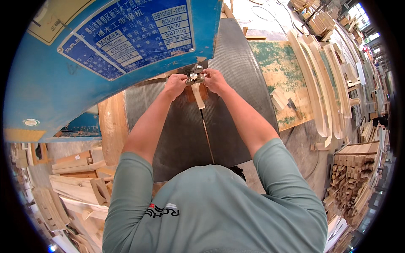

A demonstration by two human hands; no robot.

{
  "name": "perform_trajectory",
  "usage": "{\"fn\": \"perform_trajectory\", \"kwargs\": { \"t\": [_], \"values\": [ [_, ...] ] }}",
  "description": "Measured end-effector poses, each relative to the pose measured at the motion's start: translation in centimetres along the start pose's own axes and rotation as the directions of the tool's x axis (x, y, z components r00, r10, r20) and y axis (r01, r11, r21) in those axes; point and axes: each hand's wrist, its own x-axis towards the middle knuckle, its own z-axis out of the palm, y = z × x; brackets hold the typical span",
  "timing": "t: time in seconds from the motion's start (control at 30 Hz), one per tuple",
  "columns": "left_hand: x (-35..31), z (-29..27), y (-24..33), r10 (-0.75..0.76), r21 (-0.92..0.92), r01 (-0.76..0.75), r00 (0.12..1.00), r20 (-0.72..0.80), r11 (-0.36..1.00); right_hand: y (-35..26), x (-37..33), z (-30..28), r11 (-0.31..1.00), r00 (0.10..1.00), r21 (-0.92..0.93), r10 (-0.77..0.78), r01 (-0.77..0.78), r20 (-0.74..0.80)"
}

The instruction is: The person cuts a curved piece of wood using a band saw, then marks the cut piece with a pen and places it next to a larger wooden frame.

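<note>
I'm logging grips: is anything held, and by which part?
Unclear: left hand and right hand flank metal rollers, which obscure any grip on the wood piece.

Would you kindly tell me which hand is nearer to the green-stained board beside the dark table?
The right hand is nearer: it is left of the board, just right of the metal rollers. The left hand is farther left, beyond the rollers.

Bright light fills the middle, with windows glaring white at upper right. Fisheye distortion bends straight edges toward a black rim, where detail softens (the dark worktable looks reasonably crisp).
</note>
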Motion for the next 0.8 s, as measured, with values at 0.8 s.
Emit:
{"fn": "perform_trajectory", "kwargs": {
  "t": [0.8],
  "values": [
    [5.4,0.3,-2.7,-0.026,0.207,0.037,0.998,-0.054,0.978,-2.7,0.1,-1.9,0.993,0.991,0.026,0.120,-0.118,-0.055]
  ]
}}
